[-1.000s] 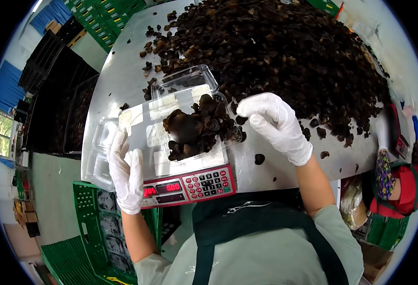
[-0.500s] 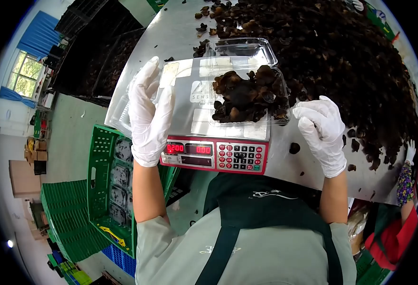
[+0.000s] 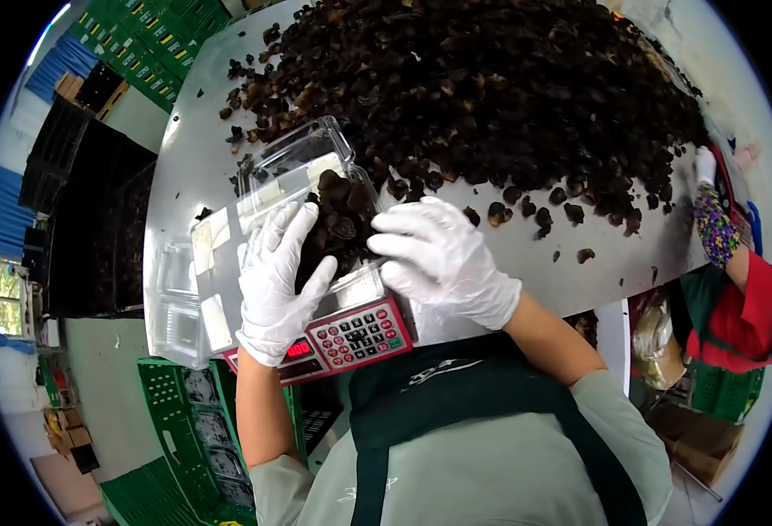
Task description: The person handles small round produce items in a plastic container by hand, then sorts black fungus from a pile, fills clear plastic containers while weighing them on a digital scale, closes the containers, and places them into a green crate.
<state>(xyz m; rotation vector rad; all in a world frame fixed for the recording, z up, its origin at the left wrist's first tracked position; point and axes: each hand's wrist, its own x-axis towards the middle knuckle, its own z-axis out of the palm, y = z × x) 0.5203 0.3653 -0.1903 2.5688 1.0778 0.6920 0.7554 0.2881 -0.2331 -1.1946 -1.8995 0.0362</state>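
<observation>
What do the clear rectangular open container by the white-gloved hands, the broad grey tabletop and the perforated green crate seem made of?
Clear rectangular container: probably thin glossy plastic; it is see-through with bright edges.
Broad grey tabletop: likely smooth metal, given its soft sheen.
Perforated green crate: apparently matt moulded plastic; uniform colour, regular holes.

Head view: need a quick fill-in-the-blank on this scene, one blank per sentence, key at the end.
1. The left hand and right hand wear gloves coloured ____.
2. The dark pieces in the clear container lie in the gap ____ the two hands.
3. The container sits on a scale whose front panel, with its number keys, is framed in ____.
4. The perforated crate at the image's lower left is coloured ____.

Missing words: white; between; red; green.
</observation>
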